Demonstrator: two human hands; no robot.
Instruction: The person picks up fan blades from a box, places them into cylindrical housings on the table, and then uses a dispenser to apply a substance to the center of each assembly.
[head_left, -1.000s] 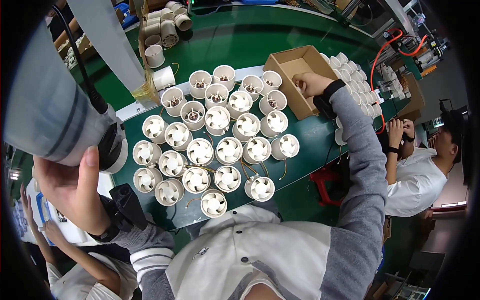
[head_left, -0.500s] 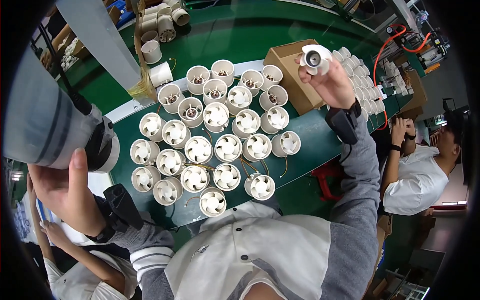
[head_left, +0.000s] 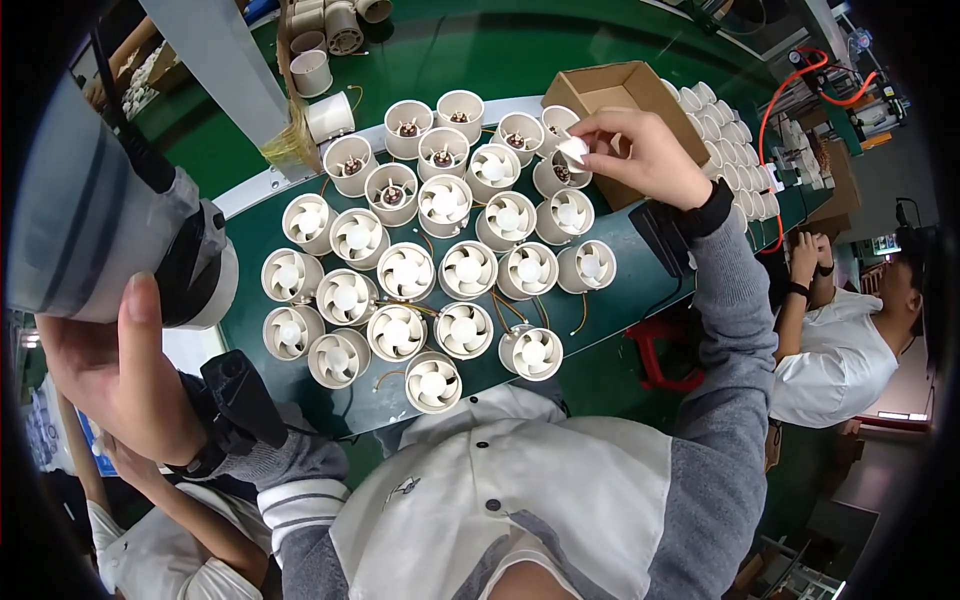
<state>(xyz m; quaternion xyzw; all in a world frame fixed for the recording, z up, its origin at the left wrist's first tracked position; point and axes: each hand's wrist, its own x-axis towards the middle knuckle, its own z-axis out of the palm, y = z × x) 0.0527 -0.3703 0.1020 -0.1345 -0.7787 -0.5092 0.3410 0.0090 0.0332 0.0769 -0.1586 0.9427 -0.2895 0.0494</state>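
Note:
My right hand [head_left: 648, 158] pinches a small white fan impeller [head_left: 573, 150] between thumb and fingers. It hovers above a round white housing [head_left: 556, 178] that has a copper-coloured motor core inside; my fingers partly cover the impeller. At the far left, my left hand [head_left: 125, 390] grips a large translucent cylinder [head_left: 85, 220] with a black fitting and a pale rim, its thumb upright against the side. Between the hands stand several white housings with impellers in them, such as the near fan [head_left: 433, 384]. Several at the back, like one housing [head_left: 391, 194], show bare motor cores.
An open cardboard box [head_left: 640, 90] stands behind my right hand. Several white cylinders [head_left: 725, 150] are stacked beyond it, near an orange hose [head_left: 765, 120]. A grey post [head_left: 215, 65] rises at the back left. One person [head_left: 840, 350] sits right, another [head_left: 180, 540] left.
My right hand has moved left and toward the housings with the impeller, which has turned over from facing me. My left hand still holds the cylinder. The view has shifted slightly.

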